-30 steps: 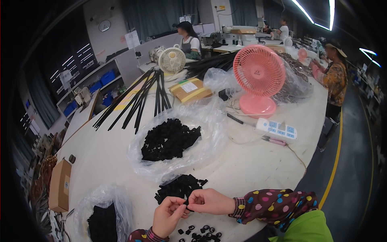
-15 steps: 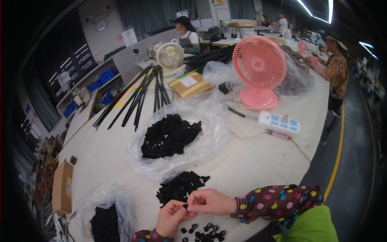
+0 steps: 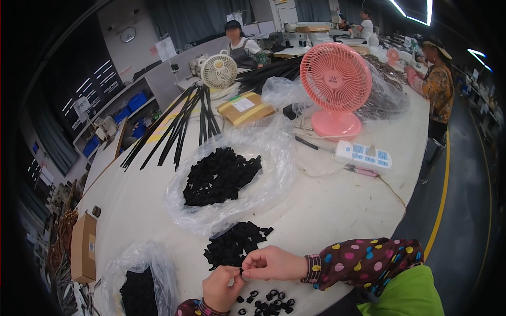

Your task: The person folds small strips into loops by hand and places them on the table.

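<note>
In front of me, my left hand (image 3: 221, 287) and my right hand (image 3: 276, 263) meet fingertip to fingertip, both pinched closed. Between them a small black piece (image 3: 242, 270) shows, mostly covered by the fingers, so its exact kind is hard to tell. Just beyond my fingers lies a loose heap of flat black pieces (image 3: 237, 243) on the pale table (image 3: 337, 210). Nearer to me, below my right hand, several small black loops (image 3: 273, 304) lie scattered.
An open clear plastic bag (image 3: 282, 181) holds more black pieces, and another bag (image 3: 163, 274) stands at the near left beside a cardboard box (image 3: 83, 247). Farther back are black strips (image 3: 182, 126), a pink fan (image 3: 337, 79) and a power strip (image 3: 363, 156). Other people work beyond.
My fingers have shifted slightly around the small black piece, which now shows less. The head view has moved a little. A person at the back has turned to face this way.
</note>
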Demonstrator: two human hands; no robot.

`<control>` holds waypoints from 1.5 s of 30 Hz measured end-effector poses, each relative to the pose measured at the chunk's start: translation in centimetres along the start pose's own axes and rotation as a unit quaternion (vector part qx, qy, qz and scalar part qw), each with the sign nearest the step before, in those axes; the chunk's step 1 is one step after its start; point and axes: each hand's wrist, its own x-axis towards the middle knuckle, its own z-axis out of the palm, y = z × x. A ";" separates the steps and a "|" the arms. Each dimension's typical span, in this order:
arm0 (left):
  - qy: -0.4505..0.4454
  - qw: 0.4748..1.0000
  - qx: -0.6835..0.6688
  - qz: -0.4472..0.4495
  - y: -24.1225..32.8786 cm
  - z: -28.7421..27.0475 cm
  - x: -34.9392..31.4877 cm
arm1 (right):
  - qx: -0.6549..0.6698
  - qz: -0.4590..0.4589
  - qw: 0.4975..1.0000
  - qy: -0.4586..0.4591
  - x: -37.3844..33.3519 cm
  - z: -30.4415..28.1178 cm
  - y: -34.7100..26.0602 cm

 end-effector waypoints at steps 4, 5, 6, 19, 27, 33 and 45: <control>-0.014 0.913 -0.326 -0.247 -0.4 0.3 -0.4 | 0.074 0.056 0.995 -0.028 0.3 -0.1 0.0; -0.059 0.826 -0.454 -0.329 -0.5 -0.2 0.1 | 0.074 0.056 0.995 -0.028 0.3 -0.2 -0.1; -0.102 0.713 -0.568 -0.399 -0.7 -0.6 0.4 | 0.082 0.062 0.994 -0.034 0.2 -0.3 -0.2; -0.192 0.565 -0.692 -0.407 -2.9 -0.9 -0.7 | 0.076 0.025 0.992 -0.098 -0.2 0.0 -0.7; -0.126 0.781 -0.521 -0.319 -1.2 -0.6 0.1 | -0.241 -0.109 0.960 0.088 -0.8 0.8 -0.5; -0.063 0.830 -0.487 -0.265 0.0 -0.1 0.3 | -0.382 -0.209 0.887 0.154 -0.9 1.2 -0.6; -0.061 0.892 -0.341 -0.291 0.0 0.4 -0.3 | -0.318 -0.181 0.925 0.101 -0.5 0.7 -0.2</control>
